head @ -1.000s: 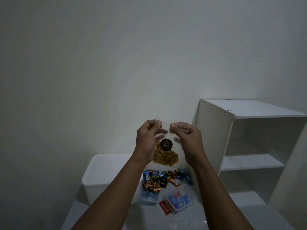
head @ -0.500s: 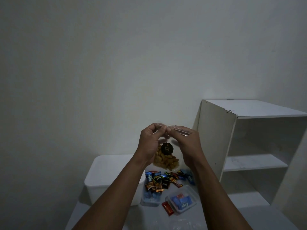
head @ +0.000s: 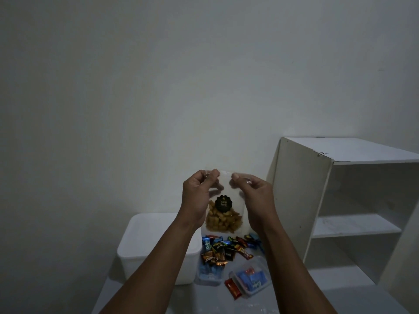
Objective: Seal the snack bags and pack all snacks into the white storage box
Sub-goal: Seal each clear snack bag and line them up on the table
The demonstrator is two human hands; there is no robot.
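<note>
I hold a clear snack bag [head: 224,219] of golden fried pieces with a round black label up in front of me. My left hand [head: 199,198] pinches its top edge at the left, and my right hand [head: 256,200] pinches that edge at the right. The white storage box [head: 145,243] stands on the table below, to the left, partly hidden by my left forearm. A heap of small wrapped candies [head: 226,248] lies beside the box. Nearer me are a clear container [head: 251,279] with blue packets, a clear bag with blue packets [head: 208,273] and a red wrapped bar [head: 232,288].
A white open shelf unit [head: 335,200] stands on the right, close to my right arm. A plain wall fills the background. The grey table surface [head: 204,300] runs under the snacks toward me.
My thumbs, which met at the middle of the bag's top edge half a second ago, have moved apart along it. The bag sits a little higher and flatter.
</note>
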